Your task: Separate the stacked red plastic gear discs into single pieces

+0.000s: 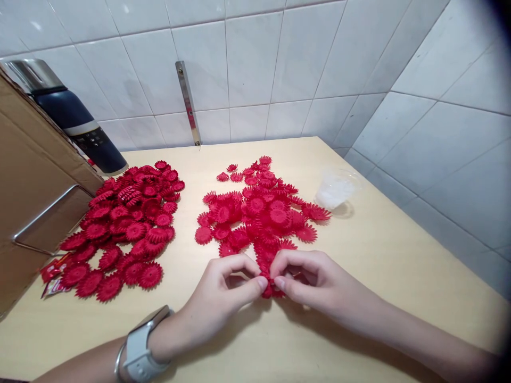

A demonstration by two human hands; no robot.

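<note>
My left hand (233, 284) and my right hand (309, 276) meet at the front of the middle heap of red fabric flowers (261, 210). Between them is one red fabric flower (267, 290), pinched from both sides by thumb and forefinger. Fingertips cover much of it, so its details are hidden. Round, flat-centred flowers with toothed edges lie loosely piled just beyond my hands. To the left spreads a second heap of red flowers (131, 229). A watch (146, 340) and a bangle are on my left wrist.
A clear plastic cup (336, 190) with white contents stands right of the middle heap. At left are a cardboard box (35, 175), a dark blue flask (75, 114) and small red packets (56, 274). Tiled walls border the table's back and right.
</note>
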